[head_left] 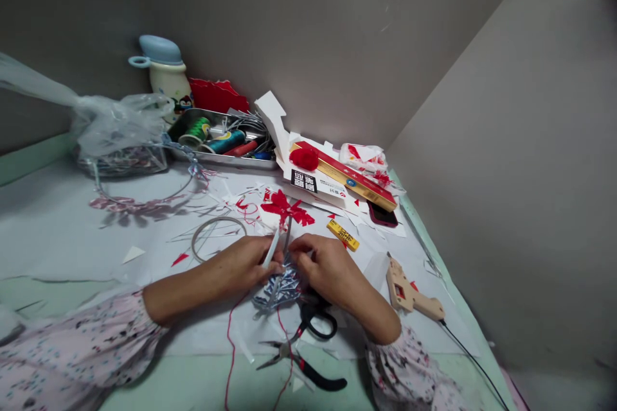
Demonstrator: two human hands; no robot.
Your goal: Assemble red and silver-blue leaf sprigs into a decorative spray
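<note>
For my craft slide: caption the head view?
Both hands pinch a silvery ornament above scissors and pliers.

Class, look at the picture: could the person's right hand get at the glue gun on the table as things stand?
Probably yes: the glue gun lies in the open just right of the right hand, nothing between them, though that hand is busy with the silver piece.

table (58, 237): pale green, covered in white paper | far edge: metal tray (186, 153), blue-lidded jar (166, 77), plastic bag (116, 122) | middle: wire ring (195, 241), red paper flower (284, 207), yellow tube (343, 235), white box (313, 183) | right: glue gun (409, 292) | near edge: scissors (315, 321), pliers (301, 363)
</note>
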